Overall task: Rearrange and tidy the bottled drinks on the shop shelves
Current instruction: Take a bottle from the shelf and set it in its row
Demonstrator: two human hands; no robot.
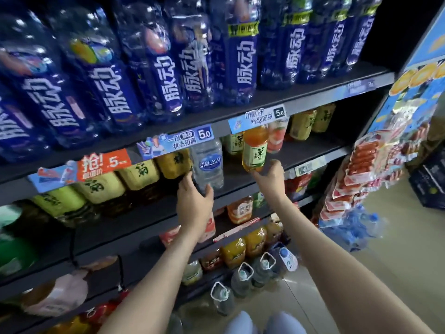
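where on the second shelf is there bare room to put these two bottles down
Bare shelf board shows between the clear water bottle in the left hand and the orange tea bottle in the right hand, continuing rightward before the back-row bottles. Further left, yellow-labelled bottles stand packed.

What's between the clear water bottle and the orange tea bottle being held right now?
In the head view, only bare shelf board separates the clear water bottle and the orange tea bottle; a green-labelled bottle stands further back.
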